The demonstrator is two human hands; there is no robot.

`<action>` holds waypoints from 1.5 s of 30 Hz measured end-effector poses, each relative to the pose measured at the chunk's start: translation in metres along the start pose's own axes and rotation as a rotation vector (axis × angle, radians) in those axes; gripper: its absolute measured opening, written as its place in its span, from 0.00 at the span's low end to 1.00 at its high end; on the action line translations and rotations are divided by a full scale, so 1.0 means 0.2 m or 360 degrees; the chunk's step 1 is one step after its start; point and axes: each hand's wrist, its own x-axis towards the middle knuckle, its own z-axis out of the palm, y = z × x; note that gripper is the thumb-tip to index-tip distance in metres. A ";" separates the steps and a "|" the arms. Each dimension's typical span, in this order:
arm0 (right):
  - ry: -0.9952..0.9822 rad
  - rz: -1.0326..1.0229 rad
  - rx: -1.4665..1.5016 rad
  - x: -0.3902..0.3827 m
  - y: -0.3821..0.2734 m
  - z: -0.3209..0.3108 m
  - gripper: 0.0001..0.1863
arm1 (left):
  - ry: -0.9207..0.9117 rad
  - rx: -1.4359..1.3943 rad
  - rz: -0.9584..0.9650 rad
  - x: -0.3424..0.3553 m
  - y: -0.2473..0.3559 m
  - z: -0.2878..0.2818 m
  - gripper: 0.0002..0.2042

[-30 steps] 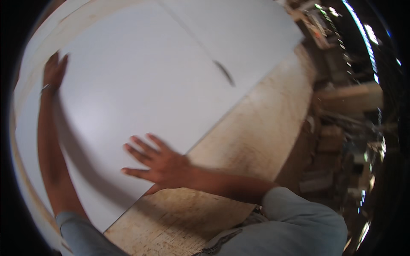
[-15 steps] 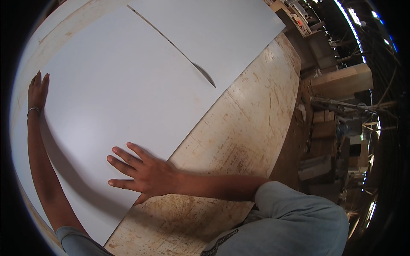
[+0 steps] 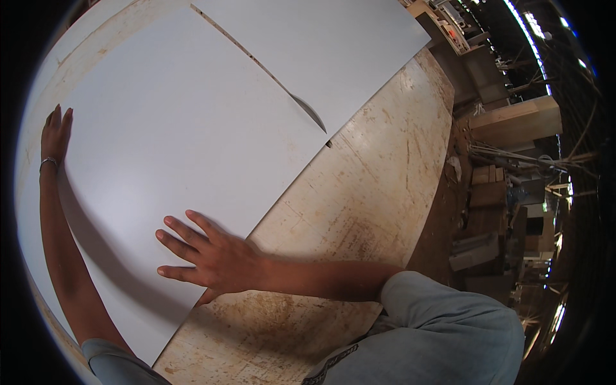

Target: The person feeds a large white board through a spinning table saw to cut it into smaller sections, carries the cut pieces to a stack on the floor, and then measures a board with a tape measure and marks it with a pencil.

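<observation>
A large white panel (image 3: 173, 135) lies flat on the worn work table (image 3: 378, 147). My left hand (image 3: 56, 136), a bracelet at its wrist, rests at the panel's far left side with fingers extended. My right hand (image 3: 215, 256) lies on the panel by its near right edge, fingers spread, thumb partly hidden near that edge. A thin curved saw blade (image 3: 309, 112) stands up at the right end of a narrow gap. Beyond the gap lies another white panel (image 3: 327, 45). Neither hand grasps anything, and both are apart from the blade.
The table's bare surface is scratched and stained brown. Past its right edge, wooden boxes and boards (image 3: 513, 122) are stacked on the floor, with a grey block (image 3: 473, 251) lower down. A cluttered shelf (image 3: 443, 25) stands at the upper right.
The near panel has slid slightly left with both hands on it. The gap from the far panel is wider, and a small dark slot in the table now shows beside the blade.
</observation>
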 end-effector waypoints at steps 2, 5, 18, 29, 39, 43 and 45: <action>0.0015 0.0006 0.0010 0.00 0.01 0.01 0.63 | -0.0014 -0.0035 -0.0007 0.01 0.01 0.01 0.18; 0.0054 0.0015 0.0005 0.01 0.02 0.02 0.63 | -0.0095 -0.0198 -0.0190 0.04 0.02 0.03 0.18; 0.0127 0.0093 -0.0162 0.48 0.36 0.07 0.47 | -0.0835 -0.0096 -0.0503 0.17 0.41 -0.41 0.23; 0.0397 0.0477 -0.0323 0.89 0.24 0.34 0.30 | -0.0166 -0.0564 -0.0750 -0.96 1.12 -1.23 0.30; -0.0234 -0.0050 0.0051 -0.65 -0.76 -0.01 0.28 | -0.0610 -0.0870 -0.1312 -1.73 1.99 -2.47 0.30; -0.0304 -0.0034 0.0251 -1.39 -0.81 -0.25 0.26 | -0.0542 -0.0777 -0.1358 -1.77 2.06 -2.45 0.30; -0.0299 0.0118 0.0248 -1.75 -0.75 -0.41 0.26 | -0.0547 -0.0737 -0.1327 -1.80 2.08 -2.44 0.30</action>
